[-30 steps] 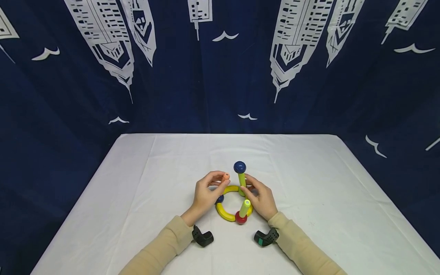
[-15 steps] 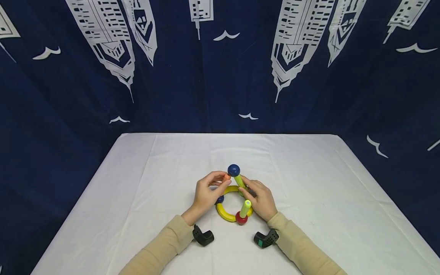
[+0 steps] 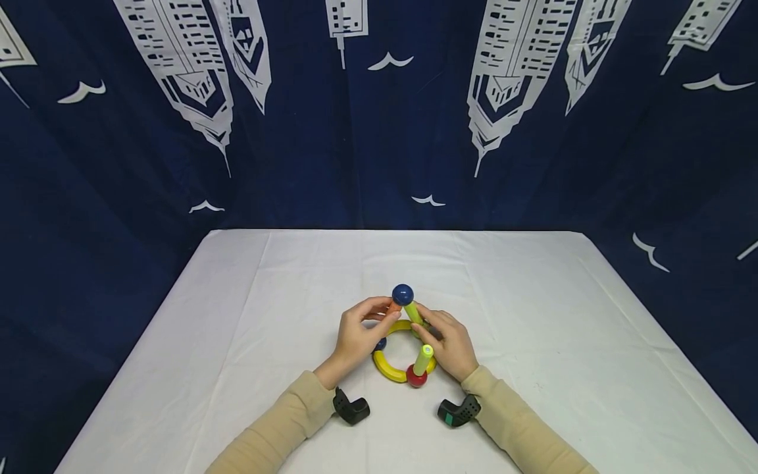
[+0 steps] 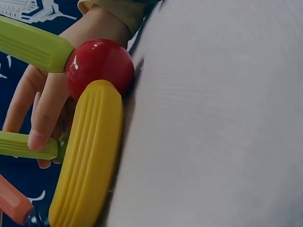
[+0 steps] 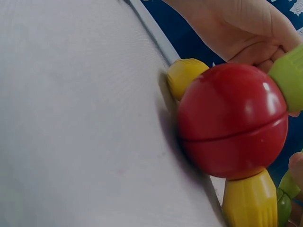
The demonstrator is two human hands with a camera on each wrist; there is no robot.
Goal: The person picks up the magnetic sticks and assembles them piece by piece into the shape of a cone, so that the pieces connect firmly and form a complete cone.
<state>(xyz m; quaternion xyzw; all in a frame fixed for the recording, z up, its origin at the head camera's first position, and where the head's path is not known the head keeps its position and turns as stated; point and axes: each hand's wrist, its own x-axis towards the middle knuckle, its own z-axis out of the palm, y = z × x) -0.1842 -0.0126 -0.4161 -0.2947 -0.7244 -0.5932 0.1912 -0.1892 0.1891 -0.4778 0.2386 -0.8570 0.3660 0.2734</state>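
Observation:
In the head view my left hand [image 3: 356,332] pinches an orange stick [image 3: 393,307], whose top meets a blue ball [image 3: 403,294]. My right hand [image 3: 449,339] holds the leaning green stick [image 3: 413,312] that carries this ball. Below lies a ring of curved yellow pieces [image 3: 387,370] joined by balls. A second green stick [image 3: 423,359] rises from the red ball [image 3: 416,376] at the ring's front. The left wrist view shows the right hand's fingers [image 4: 42,113] at the green stick [image 4: 23,144], which rises from a green ball [image 4: 62,146]. The orange stick [image 4: 14,201] meets a dark blue ball [image 4: 34,218].
A white cloth covers the table [image 3: 284,283], and a dark blue curtain [image 3: 331,151] with white building prints hangs behind it. Black wrist devices [image 3: 352,407] sit by both cuffs. The red ball [image 5: 232,120] fills much of the right wrist view.
The blue ball and its green stick have tilted left toward the orange stick. The orange stick's top, apart from the ball earlier, now meets it. The ring has hardly moved.

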